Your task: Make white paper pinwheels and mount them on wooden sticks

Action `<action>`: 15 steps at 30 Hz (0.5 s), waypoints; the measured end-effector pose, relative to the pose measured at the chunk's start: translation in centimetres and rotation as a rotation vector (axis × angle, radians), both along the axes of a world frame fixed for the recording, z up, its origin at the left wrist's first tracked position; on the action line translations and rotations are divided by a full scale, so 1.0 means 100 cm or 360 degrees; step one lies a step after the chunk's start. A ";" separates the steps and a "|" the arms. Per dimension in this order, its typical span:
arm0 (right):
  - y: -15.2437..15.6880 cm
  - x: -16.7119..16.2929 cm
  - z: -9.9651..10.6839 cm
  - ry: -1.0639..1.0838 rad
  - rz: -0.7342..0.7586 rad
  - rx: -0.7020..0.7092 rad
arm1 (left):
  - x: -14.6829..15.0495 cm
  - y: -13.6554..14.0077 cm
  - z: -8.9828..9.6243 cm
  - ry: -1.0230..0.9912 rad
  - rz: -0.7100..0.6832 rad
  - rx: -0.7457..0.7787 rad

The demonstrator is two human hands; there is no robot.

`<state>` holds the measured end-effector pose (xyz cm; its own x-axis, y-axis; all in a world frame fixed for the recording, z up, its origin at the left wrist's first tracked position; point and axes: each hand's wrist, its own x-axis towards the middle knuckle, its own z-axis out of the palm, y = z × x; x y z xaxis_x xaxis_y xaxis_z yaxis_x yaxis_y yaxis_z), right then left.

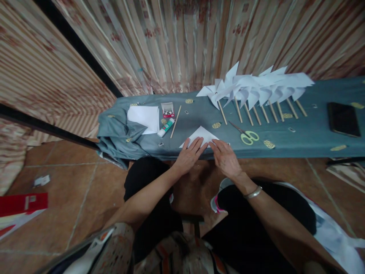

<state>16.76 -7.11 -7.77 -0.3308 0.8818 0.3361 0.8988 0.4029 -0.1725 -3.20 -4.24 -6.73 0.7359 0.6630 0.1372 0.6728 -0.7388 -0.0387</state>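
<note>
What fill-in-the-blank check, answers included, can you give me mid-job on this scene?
The left hand and right hand rest on white paper shaped like a ____.
The metal bracelet is worn on the person's ____ side.
The green-and-white tube lies to the ____ of the loose wooden stick.
Missing words: triangle; right; left.

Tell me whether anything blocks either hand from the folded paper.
Nothing visible does: the left hand and right hand both rest on the folded paper. The scissors lie apart to its right, the loose stick to its left.
</note>
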 end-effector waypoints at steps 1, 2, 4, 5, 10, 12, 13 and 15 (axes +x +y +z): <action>0.000 0.000 0.000 -0.0001 0.0004 0.0005 | -0.003 0.002 0.000 0.0013 -0.0036 0.0006; 0.000 0.001 0.000 0.0001 0.0009 0.0011 | -0.008 0.003 0.000 0.0024 -0.0070 0.0011; 0.000 0.001 -0.001 0.0010 0.0013 0.0024 | -0.018 0.006 -0.001 0.0036 -0.0104 0.0020; 0.000 0.001 -0.002 0.0014 0.0015 0.0031 | -0.025 0.008 -0.002 0.0038 -0.0104 0.0022; 0.000 0.002 -0.003 0.0004 0.0038 0.0062 | -0.054 0.009 -0.003 0.0069 -0.0102 0.0001; 0.001 0.003 -0.004 0.0007 0.0033 0.0055 | -0.063 0.008 -0.002 0.0098 -0.0103 -0.0015; 0.001 0.003 -0.004 0.0011 0.0028 0.0047 | -0.067 0.008 -0.001 0.0111 -0.0097 -0.0021; 0.001 0.003 -0.006 0.0018 0.0017 0.0033 | -0.074 0.006 0.001 0.0133 -0.0075 -0.0036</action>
<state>17.03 -7.04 -8.32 -0.3361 0.8712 0.3579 0.8926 0.4159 -0.1740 -10.62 -3.65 -6.62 0.7747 0.6295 0.0593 0.6323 -0.7710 -0.0760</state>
